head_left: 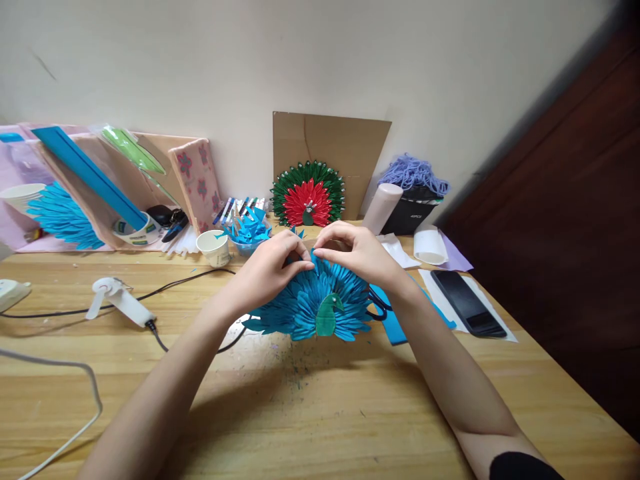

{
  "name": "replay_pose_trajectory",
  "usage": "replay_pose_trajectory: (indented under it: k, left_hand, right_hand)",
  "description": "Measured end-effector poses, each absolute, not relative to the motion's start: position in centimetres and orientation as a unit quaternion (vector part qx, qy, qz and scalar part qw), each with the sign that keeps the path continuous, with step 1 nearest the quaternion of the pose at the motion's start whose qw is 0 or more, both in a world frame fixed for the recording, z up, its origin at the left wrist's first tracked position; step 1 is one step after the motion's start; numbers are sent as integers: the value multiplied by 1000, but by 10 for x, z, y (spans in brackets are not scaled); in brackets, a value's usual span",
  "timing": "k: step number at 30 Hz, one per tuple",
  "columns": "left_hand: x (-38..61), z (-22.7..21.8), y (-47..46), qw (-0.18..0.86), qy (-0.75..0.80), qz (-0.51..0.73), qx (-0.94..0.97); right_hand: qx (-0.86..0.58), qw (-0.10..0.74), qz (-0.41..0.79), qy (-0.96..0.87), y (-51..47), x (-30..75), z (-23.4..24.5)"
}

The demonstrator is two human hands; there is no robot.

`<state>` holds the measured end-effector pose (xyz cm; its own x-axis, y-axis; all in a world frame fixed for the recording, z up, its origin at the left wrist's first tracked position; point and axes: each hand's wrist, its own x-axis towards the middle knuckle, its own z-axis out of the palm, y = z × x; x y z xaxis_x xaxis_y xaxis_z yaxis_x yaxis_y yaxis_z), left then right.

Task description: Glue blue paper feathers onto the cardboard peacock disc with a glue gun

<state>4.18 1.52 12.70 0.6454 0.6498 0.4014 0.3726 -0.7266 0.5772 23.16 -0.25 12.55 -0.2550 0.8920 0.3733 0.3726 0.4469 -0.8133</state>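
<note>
A blue peacock craft point(296, 309) made of layered pointed petals stands in front of me, with a green bird-shaped piece point(327, 319) at its front. At its upper edge, the thumb and forefinger of my left hand point(273, 265) are pinched together by a small blue petal point(315, 259). From the other side, my right hand point(357, 252) pinches the same petal with thumb and forefinger, its other fingers curled. The fingertips of both hands nearly meet. My hands hide part of the craft's back and top.
Behind stands a red and green peacock craft point(309, 197) against a brown board point(345, 143). A bowl of blue pieces point(249, 232) and a paper cup point(213, 248) are to its left. A corded white glue gun point(120, 300) lies left, a phone point(469, 303) right.
</note>
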Motion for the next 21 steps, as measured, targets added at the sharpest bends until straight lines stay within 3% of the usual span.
replay_pose_trajectory:
  k: [10,21]
  left_hand:
    - [43,124,15,229,284,310,878]
    - [47,120,17,226,293,322,872]
  right_hand:
    - [-426,404,228,-777,-3,235,129]
    - [-422,382,253,-783,-1,234,127]
